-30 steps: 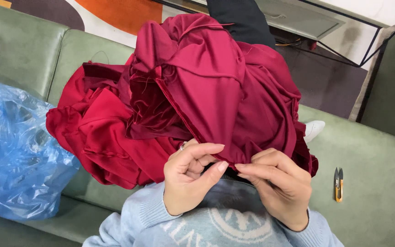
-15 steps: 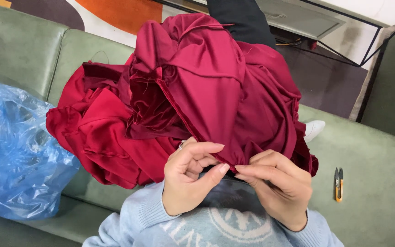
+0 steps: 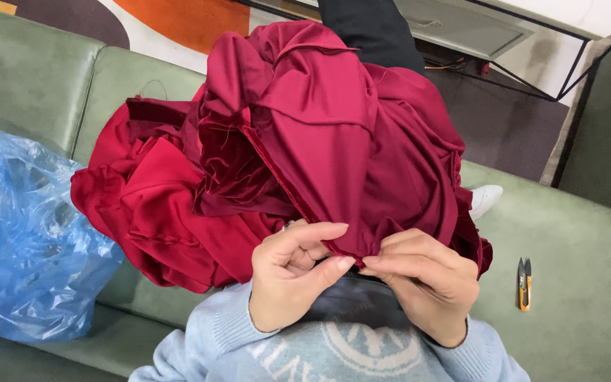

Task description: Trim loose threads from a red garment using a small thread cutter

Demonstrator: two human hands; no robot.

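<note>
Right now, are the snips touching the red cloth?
Apart. The head view shows the snips lying alone on the green sofa, with bare cushion between them and the red cloth that both hands pinch.

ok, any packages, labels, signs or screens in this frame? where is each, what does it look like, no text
Blue plastic bag: on the green sofa, far left; crumpled, translucent, bulging.
Printed emblem: on the chest of the light-blue sweater, bottom centre; pale round design, partly hidden by the hands.
No labels, signs or screens show.
Left hand and right hand pinch the edge of the dark red fabric.
</note>
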